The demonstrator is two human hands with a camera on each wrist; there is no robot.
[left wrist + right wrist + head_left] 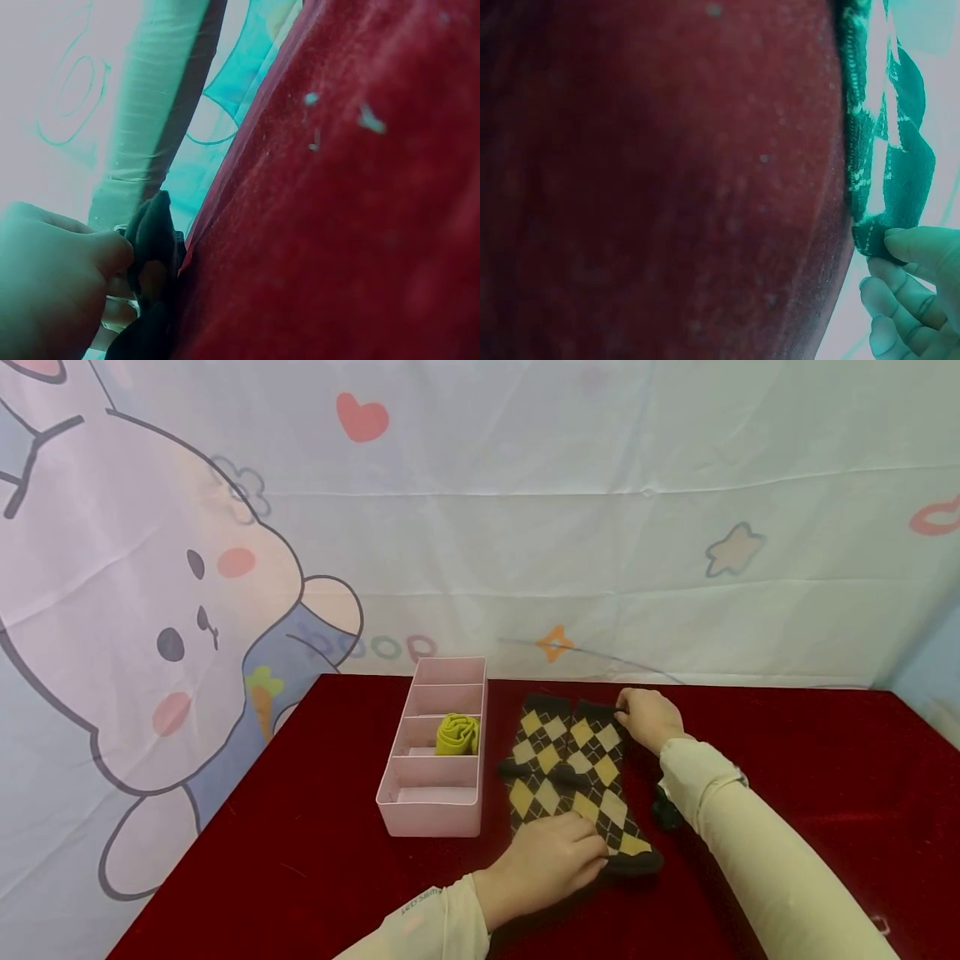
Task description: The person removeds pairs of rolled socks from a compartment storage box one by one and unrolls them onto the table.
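Two argyle socks, a left sock (536, 747) and a right sock (600, 768), lie side by side on the red cloth, dark with yellow and cream diamonds. Their cuffs point to the far side. My right hand (651, 718) pinches the cuff corner of the right sock; thumb and forefinger meet on the dark fabric (911, 180) in the right wrist view. My left hand (547, 860) covers the near end of the left sock. In the left wrist view its thumb and fingers grip the dark sock fabric (154, 232).
Left of the socks stands a pink divided box (435, 820). A rolled yellow-green fabric bundle (457, 735) sits in one of its compartments. A small dark green item (664, 810) lies by the right sleeve. Behind the table hangs a printed curtain (480, 543).
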